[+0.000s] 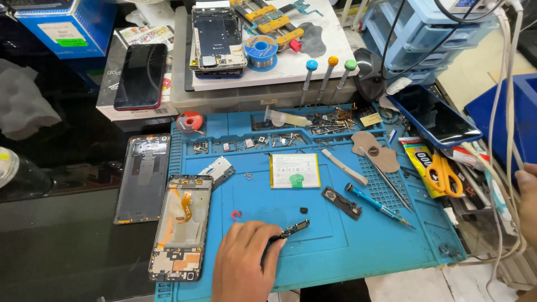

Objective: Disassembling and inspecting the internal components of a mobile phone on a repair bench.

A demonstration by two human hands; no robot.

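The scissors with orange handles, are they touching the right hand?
Apart. The head view shows the scissors lying beside the blue mat, while the right hand is at the picture's edge, with white cables and clutter between.

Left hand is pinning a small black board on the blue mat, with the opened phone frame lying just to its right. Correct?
Not quite. The head view shows the phone frame lying to the left of the left hand, not its right. The hand does press the small black board on the blue mat.
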